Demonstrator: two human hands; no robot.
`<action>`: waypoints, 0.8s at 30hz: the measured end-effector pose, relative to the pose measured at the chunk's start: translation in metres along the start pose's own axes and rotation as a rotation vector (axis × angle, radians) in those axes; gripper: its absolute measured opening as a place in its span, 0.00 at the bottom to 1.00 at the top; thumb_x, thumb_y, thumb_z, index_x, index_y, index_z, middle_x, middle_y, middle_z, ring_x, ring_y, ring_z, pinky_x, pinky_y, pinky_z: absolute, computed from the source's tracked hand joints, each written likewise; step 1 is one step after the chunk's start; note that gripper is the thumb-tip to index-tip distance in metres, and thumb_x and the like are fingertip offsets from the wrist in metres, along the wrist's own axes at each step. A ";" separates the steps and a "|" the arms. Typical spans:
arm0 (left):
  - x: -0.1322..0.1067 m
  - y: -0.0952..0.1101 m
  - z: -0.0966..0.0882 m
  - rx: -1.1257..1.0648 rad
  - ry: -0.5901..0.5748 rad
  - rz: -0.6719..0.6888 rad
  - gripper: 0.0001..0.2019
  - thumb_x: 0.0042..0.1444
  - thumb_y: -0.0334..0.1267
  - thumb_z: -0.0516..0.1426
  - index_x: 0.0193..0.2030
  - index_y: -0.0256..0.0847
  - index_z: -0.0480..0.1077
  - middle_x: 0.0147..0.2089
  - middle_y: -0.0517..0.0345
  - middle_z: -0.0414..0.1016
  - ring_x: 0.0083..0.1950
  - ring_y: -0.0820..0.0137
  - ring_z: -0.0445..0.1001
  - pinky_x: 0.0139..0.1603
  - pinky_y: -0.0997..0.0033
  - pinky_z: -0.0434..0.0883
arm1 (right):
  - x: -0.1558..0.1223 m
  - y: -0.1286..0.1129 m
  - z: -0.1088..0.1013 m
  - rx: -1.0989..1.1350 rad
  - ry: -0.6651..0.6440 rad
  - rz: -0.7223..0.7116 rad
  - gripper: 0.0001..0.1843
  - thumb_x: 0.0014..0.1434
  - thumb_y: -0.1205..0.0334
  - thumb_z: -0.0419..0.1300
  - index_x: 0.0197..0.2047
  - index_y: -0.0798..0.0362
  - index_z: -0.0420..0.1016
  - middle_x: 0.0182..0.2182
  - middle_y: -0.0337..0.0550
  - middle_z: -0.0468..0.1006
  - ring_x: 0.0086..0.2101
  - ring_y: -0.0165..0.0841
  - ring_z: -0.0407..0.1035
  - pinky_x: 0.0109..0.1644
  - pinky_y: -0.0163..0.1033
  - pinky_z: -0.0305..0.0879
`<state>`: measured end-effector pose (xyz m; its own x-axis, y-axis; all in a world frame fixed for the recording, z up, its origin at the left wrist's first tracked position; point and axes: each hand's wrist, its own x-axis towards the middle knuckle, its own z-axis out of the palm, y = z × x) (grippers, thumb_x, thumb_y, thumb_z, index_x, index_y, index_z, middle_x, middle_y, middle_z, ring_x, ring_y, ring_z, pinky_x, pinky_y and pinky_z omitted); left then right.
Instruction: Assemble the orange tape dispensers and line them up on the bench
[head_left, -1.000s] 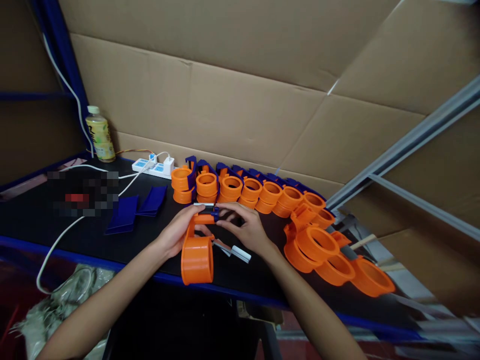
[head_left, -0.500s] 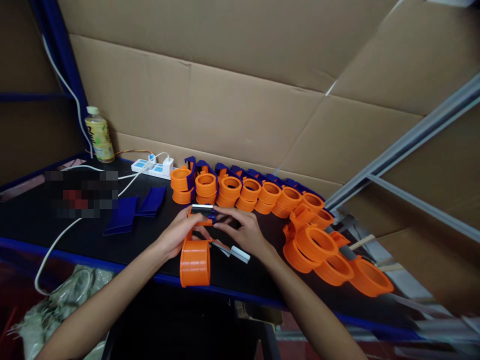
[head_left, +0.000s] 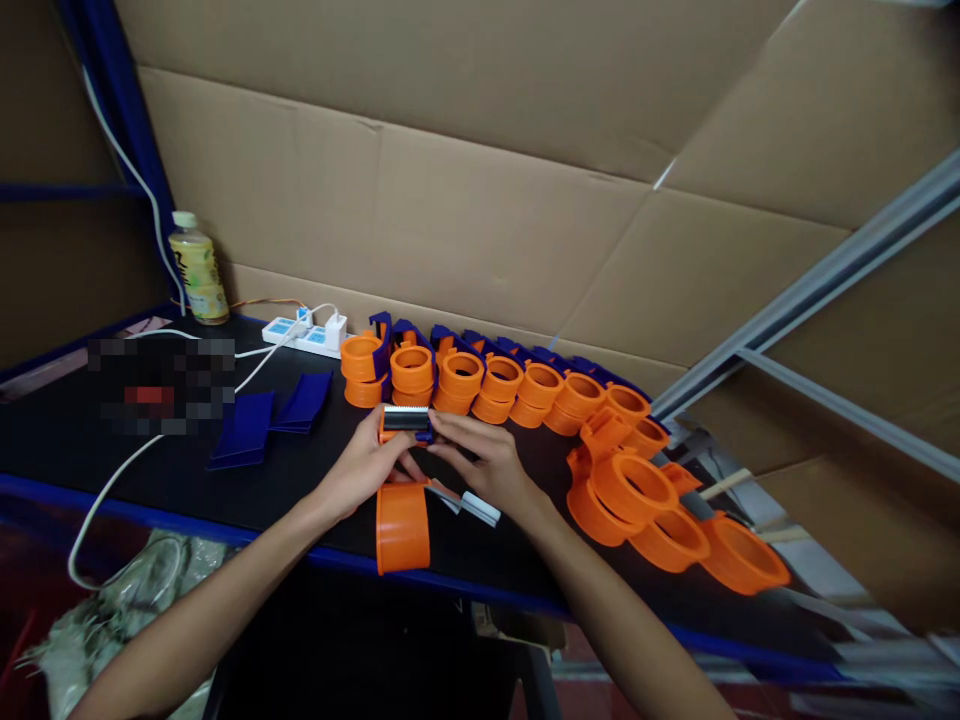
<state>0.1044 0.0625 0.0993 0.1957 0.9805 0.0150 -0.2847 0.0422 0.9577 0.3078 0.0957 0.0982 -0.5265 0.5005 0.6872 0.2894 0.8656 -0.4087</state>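
My left hand grips an orange tape dispenser by its upper part, near the table's front edge. The dispenser's round hub hangs below my fingers, and its head faces up with a white toothed blade above a black roller. My right hand pinches the head's right end, where a dark blue piece shows; its fingertips partly cover that spot. Just below my right hand, silvery metal strips lie on the black table.
Stacked orange dispensers with blue parts stand along the cardboard wall. More orange dispenser bodies sit at the right. Flat blue plates, a power strip with white cables and a yellow-labelled bottle are at the left.
The tape dispenser has turned slightly in my hands, its hub swinging a little to the right. Its roller faces me more now. Both hands keep nearly the same place.
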 end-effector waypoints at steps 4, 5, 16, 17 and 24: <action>-0.001 0.000 -0.001 -0.037 -0.020 0.036 0.15 0.57 0.36 0.62 0.49 0.40 0.67 0.36 0.57 0.80 0.32 0.65 0.83 0.28 0.71 0.77 | -0.001 -0.002 0.000 -0.038 0.001 -0.015 0.29 0.64 0.67 0.65 0.66 0.42 0.70 0.59 0.43 0.77 0.56 0.40 0.76 0.61 0.46 0.75; -0.002 0.001 -0.001 -0.077 -0.041 0.051 0.16 0.56 0.36 0.63 0.50 0.40 0.68 0.41 0.54 0.81 0.37 0.63 0.83 0.31 0.70 0.79 | -0.002 -0.002 0.000 -0.043 0.010 -0.008 0.29 0.64 0.67 0.65 0.66 0.42 0.70 0.59 0.43 0.78 0.55 0.40 0.76 0.60 0.46 0.75; -0.003 0.012 -0.009 -0.505 -0.359 0.068 0.19 0.59 0.34 0.64 0.57 0.42 0.75 0.60 0.45 0.77 0.60 0.50 0.75 0.60 0.41 0.73 | 0.003 -0.008 -0.011 0.026 0.080 0.130 0.22 0.66 0.61 0.63 0.63 0.42 0.75 0.55 0.45 0.81 0.39 0.36 0.81 0.41 0.40 0.81; -0.002 0.011 -0.009 -0.482 -0.345 0.081 0.19 0.57 0.35 0.66 0.56 0.41 0.76 0.60 0.45 0.77 0.60 0.50 0.76 0.61 0.41 0.72 | 0.004 -0.010 -0.013 0.037 0.050 0.131 0.22 0.67 0.61 0.61 0.63 0.43 0.74 0.58 0.45 0.78 0.44 0.37 0.80 0.42 0.40 0.80; 0.004 0.003 -0.016 -0.313 -0.016 0.209 0.24 0.45 0.35 0.73 0.51 0.39 0.79 0.49 0.50 0.81 0.50 0.60 0.79 0.60 0.56 0.72 | 0.006 -0.020 -0.013 0.096 -0.040 0.130 0.24 0.69 0.51 0.57 0.66 0.47 0.71 0.59 0.50 0.77 0.39 0.33 0.78 0.44 0.40 0.77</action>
<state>0.0895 0.0699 0.0980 0.1166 0.9712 0.2079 -0.5930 -0.0998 0.7990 0.3092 0.0814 0.1187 -0.5218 0.6054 0.6010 0.2802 0.7870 -0.5496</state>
